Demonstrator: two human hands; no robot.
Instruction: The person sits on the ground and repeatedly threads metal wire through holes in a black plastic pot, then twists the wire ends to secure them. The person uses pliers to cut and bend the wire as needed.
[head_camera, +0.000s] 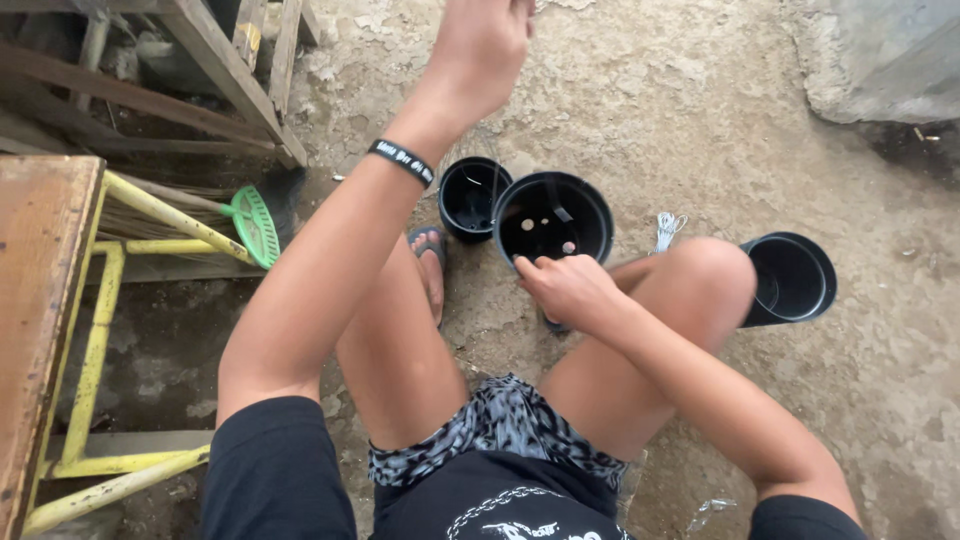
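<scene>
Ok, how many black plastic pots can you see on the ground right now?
3. One middle pot at the right hand, which touches its rim; a smaller pot just left of it; a third pot beyond the right knee. None seems hidden.

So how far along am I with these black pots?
Nothing looks finished: all three pots are bare inside. In hand is the middle pot; your right hand grips its near rim, while the left hand is raised high above, possibly pulling a thin string I can barely make out. The small pot behind it and the pot by your right knee sit untouched.
</scene>
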